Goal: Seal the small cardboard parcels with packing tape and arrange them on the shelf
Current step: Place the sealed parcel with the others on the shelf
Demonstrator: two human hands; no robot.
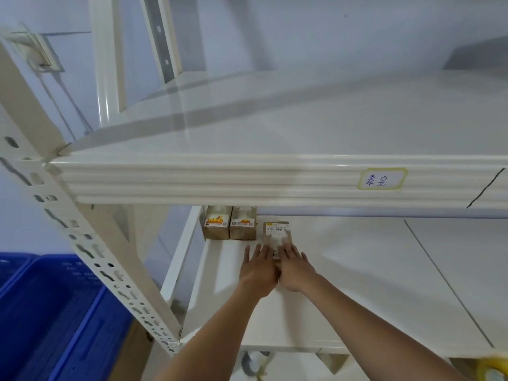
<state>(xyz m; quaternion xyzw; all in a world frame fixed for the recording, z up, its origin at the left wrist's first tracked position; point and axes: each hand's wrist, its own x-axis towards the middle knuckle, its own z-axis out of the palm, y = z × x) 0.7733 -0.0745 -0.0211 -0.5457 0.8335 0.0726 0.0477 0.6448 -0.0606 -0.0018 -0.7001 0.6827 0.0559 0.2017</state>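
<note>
A small cardboard parcel (277,232) with a white barcode label lies on the lower shelf board (343,284). My left hand (258,270) and my right hand (295,270) lie side by side, fingers straight, touching the parcel's near end. Two more small parcels (215,222) (243,222) with orange-printed labels stand side by side at the back left of the same board, just left of the pushed parcel. A roll of yellowish packing tape (492,371) shows at the bottom right corner, partly cut off.
The upper shelf beam (247,182) with a handwritten label (382,178) overhangs the lower board. A perforated white upright (90,243) stands at the left. Blue plastic crates (49,312) sit on the floor to the left.
</note>
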